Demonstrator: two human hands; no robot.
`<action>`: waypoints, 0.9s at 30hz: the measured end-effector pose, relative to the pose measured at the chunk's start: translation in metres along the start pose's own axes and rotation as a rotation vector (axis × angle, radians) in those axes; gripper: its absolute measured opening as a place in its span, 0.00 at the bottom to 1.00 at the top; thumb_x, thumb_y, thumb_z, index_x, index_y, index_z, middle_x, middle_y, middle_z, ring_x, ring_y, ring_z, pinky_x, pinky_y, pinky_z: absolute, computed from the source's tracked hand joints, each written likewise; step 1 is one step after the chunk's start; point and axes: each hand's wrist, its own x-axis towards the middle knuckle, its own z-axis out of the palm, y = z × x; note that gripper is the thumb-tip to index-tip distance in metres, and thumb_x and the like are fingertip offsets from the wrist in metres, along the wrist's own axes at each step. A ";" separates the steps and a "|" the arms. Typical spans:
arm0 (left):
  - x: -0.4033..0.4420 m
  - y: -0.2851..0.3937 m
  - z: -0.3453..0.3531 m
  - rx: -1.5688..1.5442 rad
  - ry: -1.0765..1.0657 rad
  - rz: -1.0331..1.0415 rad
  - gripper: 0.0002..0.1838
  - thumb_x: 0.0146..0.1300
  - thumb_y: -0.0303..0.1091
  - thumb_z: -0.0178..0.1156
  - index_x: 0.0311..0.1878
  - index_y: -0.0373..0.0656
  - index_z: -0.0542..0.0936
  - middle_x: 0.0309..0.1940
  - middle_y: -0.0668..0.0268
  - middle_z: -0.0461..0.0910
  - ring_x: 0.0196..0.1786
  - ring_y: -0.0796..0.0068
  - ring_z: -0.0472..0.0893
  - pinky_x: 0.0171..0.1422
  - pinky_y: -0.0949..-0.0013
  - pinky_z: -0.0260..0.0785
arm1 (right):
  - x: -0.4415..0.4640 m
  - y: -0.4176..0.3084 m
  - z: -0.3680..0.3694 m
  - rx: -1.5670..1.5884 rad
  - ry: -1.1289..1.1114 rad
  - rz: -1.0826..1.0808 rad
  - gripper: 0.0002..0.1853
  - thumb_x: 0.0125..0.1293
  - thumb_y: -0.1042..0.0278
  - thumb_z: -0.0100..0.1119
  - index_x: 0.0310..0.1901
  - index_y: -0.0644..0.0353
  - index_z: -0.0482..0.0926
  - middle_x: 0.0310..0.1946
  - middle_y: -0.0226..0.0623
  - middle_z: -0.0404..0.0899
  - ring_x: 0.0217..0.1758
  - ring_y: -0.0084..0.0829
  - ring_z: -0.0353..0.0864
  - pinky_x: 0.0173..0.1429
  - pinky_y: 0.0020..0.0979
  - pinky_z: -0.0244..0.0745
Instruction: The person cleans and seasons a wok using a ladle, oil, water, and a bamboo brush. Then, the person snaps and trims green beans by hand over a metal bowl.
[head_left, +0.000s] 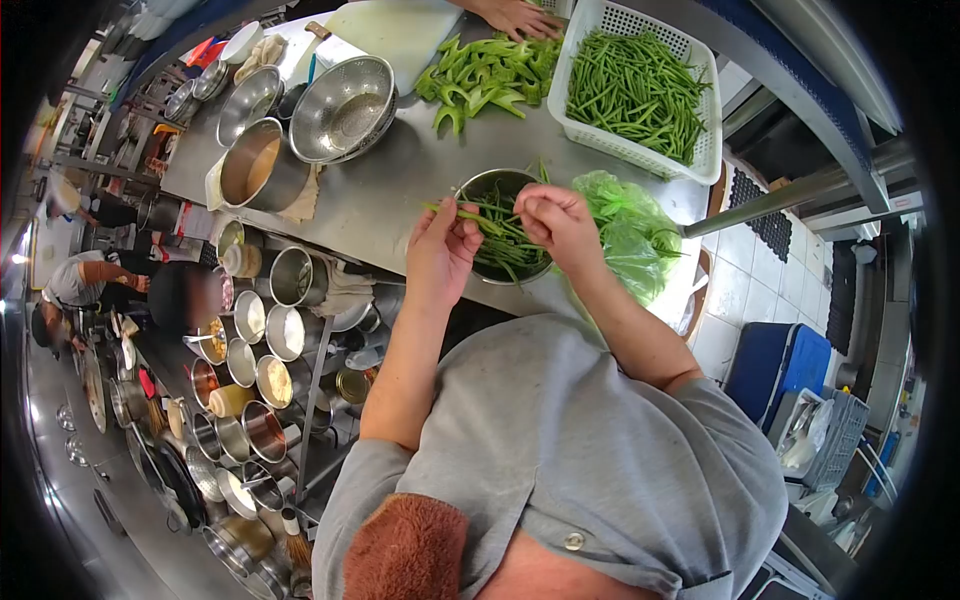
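My left hand is closed around a green bean, above the left side of a round metal bowl. Over the bowl's right side, my right hand has its fingers pinched together; what lies between its fingertips is too small to make out. Several green beans lie inside the bowl below both hands. Beside my right forearm sits a translucent green plastic bag with more green beans showing at its edge.
A white perforated basket heaped with green beans stands at the back right. Another person's hand touches cut green vegetable pieces. A metal colander and a pot are at left. Lower left, several containers crowd a rack.
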 end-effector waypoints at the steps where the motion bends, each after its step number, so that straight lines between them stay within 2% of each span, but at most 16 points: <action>1: 0.001 0.001 -0.004 0.002 -0.001 0.006 0.07 0.72 0.32 0.52 0.41 0.39 0.73 0.38 0.58 0.81 0.33 0.76 0.80 0.38 0.73 0.78 | 0.004 0.001 -0.003 0.138 -0.007 0.076 0.07 0.67 0.76 0.54 0.39 0.69 0.80 0.26 0.26 0.75 0.27 0.15 0.71 0.28 0.19 0.65; 2: 0.003 0.003 -0.007 -0.034 0.079 -0.001 0.07 0.72 0.31 0.52 0.40 0.38 0.74 0.37 0.58 0.81 0.34 0.76 0.80 0.39 0.73 0.79 | 0.007 -0.001 -0.002 -0.043 0.059 0.088 0.07 0.67 0.74 0.56 0.42 0.67 0.81 0.26 0.25 0.74 0.27 0.15 0.71 0.30 0.20 0.66; 3: 0.003 0.005 -0.009 -0.072 0.160 -0.009 0.07 0.71 0.31 0.52 0.39 0.38 0.75 0.37 0.57 0.81 0.34 0.76 0.80 0.40 0.74 0.80 | 0.010 0.003 -0.001 -0.042 0.055 0.086 0.07 0.67 0.74 0.56 0.42 0.67 0.81 0.26 0.25 0.74 0.27 0.15 0.71 0.30 0.20 0.66; 5: 0.000 0.009 -0.012 -0.083 0.142 0.016 0.07 0.71 0.30 0.52 0.39 0.35 0.74 0.38 0.56 0.81 0.34 0.75 0.80 0.41 0.74 0.79 | 0.015 0.015 0.001 -0.591 0.099 -0.125 0.08 0.66 0.74 0.58 0.44 0.65 0.81 0.25 0.28 0.75 0.26 0.18 0.72 0.30 0.22 0.68; 6: -0.001 0.010 -0.014 -0.096 0.127 0.037 0.08 0.71 0.29 0.52 0.39 0.33 0.74 0.38 0.56 0.80 0.34 0.74 0.79 0.43 0.75 0.79 | 0.015 0.018 0.001 -0.589 0.096 -0.123 0.08 0.66 0.74 0.58 0.44 0.65 0.81 0.25 0.28 0.75 0.26 0.18 0.72 0.30 0.22 0.68; 8: -0.003 0.011 -0.015 -0.083 0.123 0.047 0.08 0.71 0.29 0.52 0.39 0.33 0.74 0.39 0.56 0.80 0.35 0.74 0.79 0.43 0.75 0.79 | 0.015 0.018 0.006 -0.780 0.039 -0.303 0.09 0.64 0.74 0.60 0.45 0.64 0.81 0.26 0.34 0.77 0.26 0.23 0.74 0.32 0.25 0.70; 11: -0.005 0.009 -0.008 -0.026 0.136 0.076 0.08 0.71 0.30 0.52 0.39 0.34 0.74 0.38 0.57 0.80 0.34 0.75 0.79 0.42 0.75 0.78 | 0.011 0.009 0.019 -0.747 -0.043 -0.217 0.09 0.64 0.76 0.58 0.45 0.66 0.80 0.28 0.39 0.79 0.28 0.30 0.77 0.34 0.27 0.72; 13: -0.006 0.007 -0.006 0.020 0.157 0.092 0.07 0.71 0.30 0.52 0.39 0.35 0.75 0.38 0.58 0.80 0.33 0.76 0.78 0.40 0.74 0.77 | 0.013 0.010 0.021 -0.781 -0.075 -0.248 0.09 0.64 0.76 0.58 0.45 0.66 0.80 0.29 0.40 0.79 0.29 0.32 0.78 0.35 0.28 0.73; 15: -0.006 0.006 -0.008 0.086 0.085 0.205 0.06 0.71 0.31 0.53 0.40 0.38 0.75 0.34 0.63 0.79 0.31 0.80 0.75 0.34 0.75 0.70 | 0.015 0.011 0.019 -0.814 -0.106 -0.282 0.09 0.64 0.77 0.57 0.45 0.66 0.79 0.29 0.41 0.80 0.30 0.34 0.80 0.36 0.29 0.74; 16: -0.005 0.007 -0.009 0.086 0.084 0.205 0.06 0.71 0.31 0.53 0.40 0.38 0.75 0.34 0.63 0.79 0.31 0.80 0.75 0.34 0.75 0.70 | 0.016 0.013 0.017 -0.821 -0.088 -0.217 0.10 0.63 0.76 0.57 0.46 0.65 0.79 0.32 0.42 0.80 0.33 0.37 0.81 0.39 0.31 0.75; 18: -0.003 0.013 -0.012 0.505 0.170 0.432 0.06 0.71 0.33 0.54 0.41 0.42 0.76 0.29 0.70 0.77 0.28 0.84 0.72 0.31 0.78 0.61 | 0.021 0.019 0.013 -0.828 -0.071 -0.152 0.12 0.62 0.76 0.58 0.47 0.65 0.79 0.35 0.43 0.81 0.37 0.40 0.82 0.43 0.34 0.76; 20: -0.006 0.020 -0.016 0.592 0.115 0.386 0.06 0.71 0.33 0.54 0.41 0.42 0.76 0.28 0.71 0.76 0.28 0.85 0.71 0.31 0.79 0.60 | 0.026 0.030 0.012 -1.178 -0.265 -0.281 0.16 0.59 0.73 0.59 0.50 0.63 0.78 0.42 0.44 0.81 0.46 0.44 0.81 0.51 0.38 0.75; 22: -0.010 0.023 -0.012 0.678 0.060 0.342 0.06 0.71 0.34 0.54 0.41 0.42 0.77 0.27 0.73 0.74 0.29 0.85 0.71 0.31 0.79 0.60 | 0.026 0.044 0.016 -1.206 -0.298 -0.272 0.16 0.58 0.73 0.59 0.50 0.63 0.78 0.43 0.44 0.81 0.46 0.45 0.80 0.50 0.40 0.75; 24: -0.016 0.027 -0.003 0.721 0.142 0.139 0.06 0.71 0.32 0.54 0.44 0.40 0.77 0.23 0.76 0.69 0.24 0.88 0.64 0.29 0.79 0.55 | 0.028 0.048 0.019 -1.276 -0.337 -0.226 0.15 0.56 0.72 0.60 0.47 0.62 0.80 0.44 0.45 0.80 0.49 0.46 0.79 0.54 0.42 0.74; 25: -0.016 0.025 -0.005 0.723 0.143 0.140 0.06 0.71 0.32 0.54 0.44 0.40 0.77 0.23 0.76 0.69 0.24 0.88 0.64 0.29 0.79 0.55 | 0.031 0.044 0.018 -1.274 -0.338 -0.227 0.15 0.56 0.72 0.60 0.47 0.62 0.80 0.44 0.45 0.80 0.49 0.46 0.79 0.54 0.42 0.74; 27: -0.016 0.020 -0.012 1.089 0.139 0.341 0.06 0.68 0.32 0.58 0.43 0.40 0.80 0.21 0.77 0.68 0.24 0.90 0.62 0.27 0.79 0.53 | 0.037 0.036 0.004 -1.381 -0.278 -0.148 0.13 0.55 0.72 0.60 0.44 0.60 0.81 0.42 0.45 0.80 0.46 0.46 0.79 0.53 0.42 0.74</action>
